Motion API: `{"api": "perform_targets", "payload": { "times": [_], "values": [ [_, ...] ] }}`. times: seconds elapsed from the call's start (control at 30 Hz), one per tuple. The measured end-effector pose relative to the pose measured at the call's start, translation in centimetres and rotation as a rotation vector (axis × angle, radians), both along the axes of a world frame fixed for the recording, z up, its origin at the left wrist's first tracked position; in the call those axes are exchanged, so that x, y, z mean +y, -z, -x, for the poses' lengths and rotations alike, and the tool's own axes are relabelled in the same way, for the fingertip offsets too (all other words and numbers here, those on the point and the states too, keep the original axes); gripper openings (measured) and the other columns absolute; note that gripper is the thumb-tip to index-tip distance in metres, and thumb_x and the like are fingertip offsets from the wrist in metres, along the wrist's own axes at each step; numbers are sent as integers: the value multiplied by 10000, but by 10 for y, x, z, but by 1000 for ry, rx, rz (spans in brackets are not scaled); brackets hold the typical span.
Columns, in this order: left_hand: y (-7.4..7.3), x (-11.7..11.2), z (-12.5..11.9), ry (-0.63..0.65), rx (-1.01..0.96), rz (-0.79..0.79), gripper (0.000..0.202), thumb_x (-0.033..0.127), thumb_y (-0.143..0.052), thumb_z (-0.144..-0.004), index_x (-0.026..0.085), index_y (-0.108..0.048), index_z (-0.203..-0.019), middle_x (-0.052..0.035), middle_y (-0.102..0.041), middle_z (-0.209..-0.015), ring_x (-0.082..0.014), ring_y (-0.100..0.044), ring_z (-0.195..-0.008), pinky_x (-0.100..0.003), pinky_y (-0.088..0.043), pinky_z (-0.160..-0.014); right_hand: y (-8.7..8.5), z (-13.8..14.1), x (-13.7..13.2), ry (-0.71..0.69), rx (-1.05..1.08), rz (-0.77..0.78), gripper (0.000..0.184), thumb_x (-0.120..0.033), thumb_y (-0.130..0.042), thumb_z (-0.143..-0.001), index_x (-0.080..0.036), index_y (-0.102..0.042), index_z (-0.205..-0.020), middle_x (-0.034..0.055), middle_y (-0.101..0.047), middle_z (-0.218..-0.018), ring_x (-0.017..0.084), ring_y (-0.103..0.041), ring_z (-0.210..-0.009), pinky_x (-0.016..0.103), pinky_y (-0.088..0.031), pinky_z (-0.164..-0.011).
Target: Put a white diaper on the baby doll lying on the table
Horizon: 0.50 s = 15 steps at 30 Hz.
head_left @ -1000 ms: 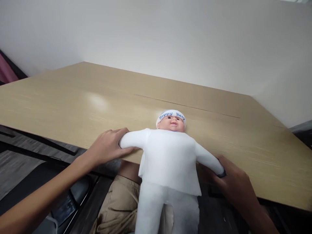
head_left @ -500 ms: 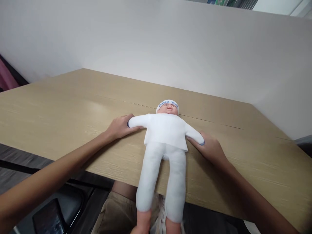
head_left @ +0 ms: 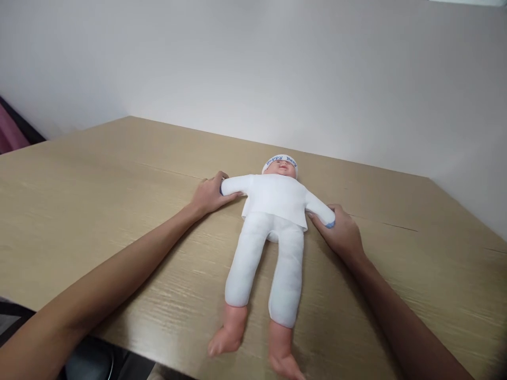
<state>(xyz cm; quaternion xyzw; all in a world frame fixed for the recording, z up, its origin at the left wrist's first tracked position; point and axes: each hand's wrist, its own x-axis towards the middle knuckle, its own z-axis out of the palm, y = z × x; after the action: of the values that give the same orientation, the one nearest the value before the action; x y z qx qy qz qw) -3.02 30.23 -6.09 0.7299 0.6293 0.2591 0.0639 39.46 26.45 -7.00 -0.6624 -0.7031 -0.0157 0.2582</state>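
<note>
A baby doll [head_left: 276, 196] lies on its back on the wooden table [head_left: 119, 211], head toward the wall and bare feet toward me. It wears a white top, white trousers and a white cap [head_left: 280, 159] with blue lettering on the band. My left hand [head_left: 209, 195] is closed around the end of the doll's sleeved arm on the left, thumb below it. Around the other arm's end, by its blue cuff, my right hand [head_left: 340, 229] is closed too. The doll's hands are hidden in my grip.
A pale wall [head_left: 253, 68] rises behind the table's far edge. At the far left hangs something pink and black [head_left: 13, 129]. Below the near edge, a dark seat [head_left: 89, 361] shows at the lower left.
Both hands have moved the doll farther onto the table, away from me. Its feet now show over the tabletop instead of past the near edge. The view has shifted as well.
</note>
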Motion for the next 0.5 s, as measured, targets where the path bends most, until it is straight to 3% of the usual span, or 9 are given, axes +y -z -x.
{"api": "perform_targets", "payload": {
  "times": [0.1,0.2,0.3,0.5],
  "values": [
    [8,9,-1,-9,-26,-75,834,830,-684,-900,188,-513,-1405,-151,-755,-1296,-368,-698,-1150,-489,-435,-1081,5,-5,5,-52,-33,-110,646,-744,-559,-990,-168,-676,-1255,190,-767,-1157,382,-679,-1070,471,-481,-942],
    [15,11,0,-24,-5,-167,777,762,-730,-887,204,-530,-1389,-157,-734,-1331,-400,-649,-1228,-519,-451,-1083,7,-9,5,-68,-40,-145,666,-763,-520,-1014,-172,-697,-1266,190,-760,-1183,391,-666,-1082,501,-478,-957],
    [20,13,2,-11,2,-213,679,746,-727,-907,225,-579,-1318,-141,-743,-1291,-395,-645,-1208,-538,-461,-1090,7,-13,7,-119,-4,-126,662,-762,-506,-1043,-192,-722,-1300,172,-779,-1209,389,-674,-1076,515,-480,-965],
    [26,18,5,27,-40,-242,702,783,-701,-956,216,-573,-1348,-129,-765,-1282,-353,-677,-1241,-548,-344,-1284,7,-21,15,-113,57,-40,742,-830,-517,-1017,-209,-743,-1354,159,-810,-1195,393,-673,-991,536,-493,-933]
  ]
}}
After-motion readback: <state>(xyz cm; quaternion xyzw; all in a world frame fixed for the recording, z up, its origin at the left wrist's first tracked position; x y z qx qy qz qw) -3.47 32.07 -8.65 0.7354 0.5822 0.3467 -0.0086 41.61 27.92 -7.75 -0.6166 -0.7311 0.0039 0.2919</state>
